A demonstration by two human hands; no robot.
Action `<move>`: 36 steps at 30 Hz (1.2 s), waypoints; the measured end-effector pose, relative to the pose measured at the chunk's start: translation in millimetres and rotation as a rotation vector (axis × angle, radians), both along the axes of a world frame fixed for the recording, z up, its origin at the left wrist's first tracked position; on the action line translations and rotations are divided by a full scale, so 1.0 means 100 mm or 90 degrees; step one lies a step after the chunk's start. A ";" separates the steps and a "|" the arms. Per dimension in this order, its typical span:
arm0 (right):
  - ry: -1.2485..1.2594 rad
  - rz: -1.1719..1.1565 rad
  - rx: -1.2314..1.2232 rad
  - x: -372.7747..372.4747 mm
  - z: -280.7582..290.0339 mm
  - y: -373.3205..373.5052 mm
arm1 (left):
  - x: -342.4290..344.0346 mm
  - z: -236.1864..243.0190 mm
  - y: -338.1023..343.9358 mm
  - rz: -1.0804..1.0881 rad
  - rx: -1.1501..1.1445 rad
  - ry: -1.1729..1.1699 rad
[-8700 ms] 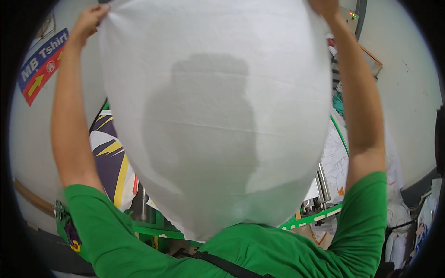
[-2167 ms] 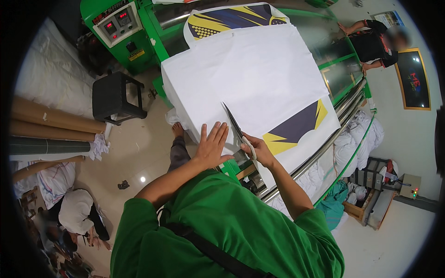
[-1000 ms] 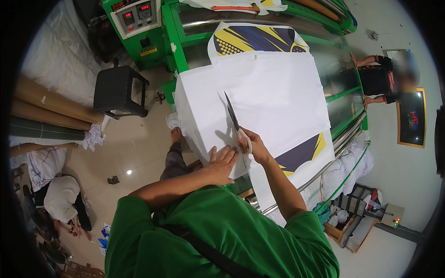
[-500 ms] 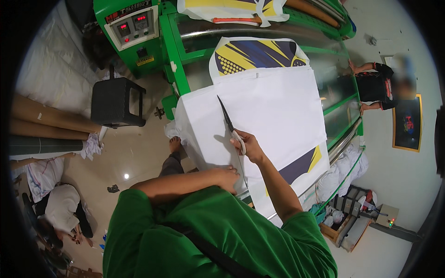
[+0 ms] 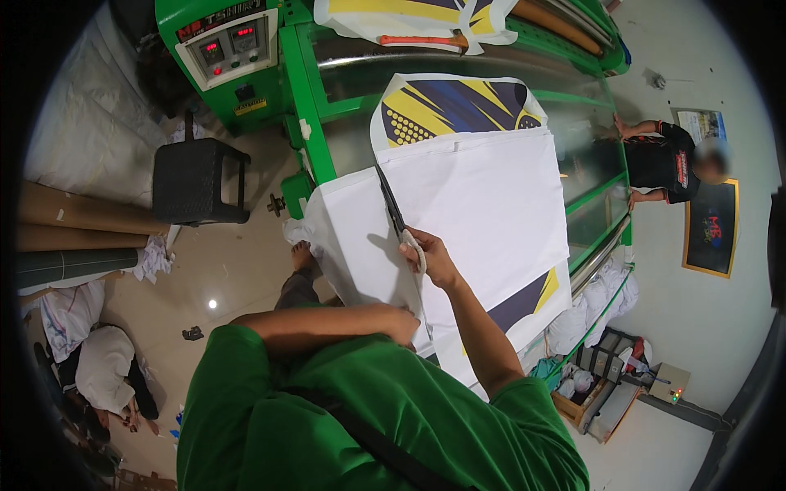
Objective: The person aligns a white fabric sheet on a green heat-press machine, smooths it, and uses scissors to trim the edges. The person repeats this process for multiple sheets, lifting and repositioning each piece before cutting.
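Observation:
My right hand is closed round the pale handles of a pair of scissors. Their long dark blades point away from me along a line running up the white sheet, left of its middle. The blades look nearly together. At the sheet's near edge, close to my body, my left hand is closed on the sheet, its fingertips hidden. Beyond the sheet's far edge shows a printed piece in yellow, navy and white. Another navy and yellow print shows at the near right.
The sheets lie on a green machine with a control panel. An orange-handled tool rests at the far side. A black stool stands left. A co-worker touches the machine's right side; another person crouches lower left.
My right hand and the scissors have shifted slightly left, and the blades now lie along the line in the sheet. My left hand has drawn a little nearer my body. The view has shifted slightly.

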State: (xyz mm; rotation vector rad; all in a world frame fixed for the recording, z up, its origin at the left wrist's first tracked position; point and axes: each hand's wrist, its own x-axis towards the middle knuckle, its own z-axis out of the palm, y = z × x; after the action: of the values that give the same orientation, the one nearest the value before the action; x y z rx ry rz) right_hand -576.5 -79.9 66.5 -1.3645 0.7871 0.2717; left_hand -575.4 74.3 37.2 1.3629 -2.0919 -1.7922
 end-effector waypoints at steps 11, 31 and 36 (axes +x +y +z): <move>0.036 0.129 -0.348 0.19 0.01 0.17 | 0.30 0.00 0.23 0.009 -0.279 -0.075; -0.248 -0.262 0.077 -1.56 0.33 1.00 | 0.11 1.02 0.01 -0.012 0.310 0.362; -0.462 -0.350 0.296 -2.54 0.48 2.06 | -0.24 1.92 -0.55 0.158 0.070 0.679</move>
State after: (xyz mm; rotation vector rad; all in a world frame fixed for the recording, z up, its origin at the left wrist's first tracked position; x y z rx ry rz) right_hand -830.1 126.4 114.9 -0.6796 0.4136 -0.4367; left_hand -599.4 19.8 228.8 0.4123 -1.2022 -1.8873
